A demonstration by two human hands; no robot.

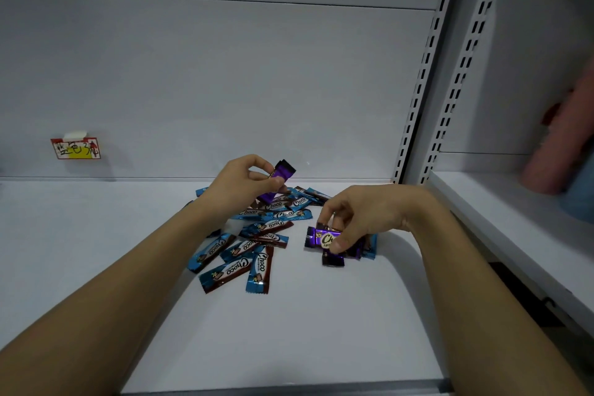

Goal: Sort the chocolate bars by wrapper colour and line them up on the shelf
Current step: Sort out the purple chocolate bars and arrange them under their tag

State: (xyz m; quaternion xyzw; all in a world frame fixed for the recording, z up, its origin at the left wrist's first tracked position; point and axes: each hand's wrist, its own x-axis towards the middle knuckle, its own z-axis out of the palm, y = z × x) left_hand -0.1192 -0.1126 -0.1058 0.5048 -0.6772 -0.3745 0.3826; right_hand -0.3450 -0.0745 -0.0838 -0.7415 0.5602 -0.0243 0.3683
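**Purple bars out first, blues left in the heap**

One purple bar [277, 182] is pinched in the left hand [239, 183], above the blue heap [254, 235]. The right hand [356, 219] clamps a purple bar on the shelf [289, 331]. Group purples apart, aligning edges.

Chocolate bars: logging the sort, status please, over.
Left hand pinches a purple bar, lifted. Right hand grips another purple bar on the shelf. Blue bars still heaped, unsorted. Nothing blocking.
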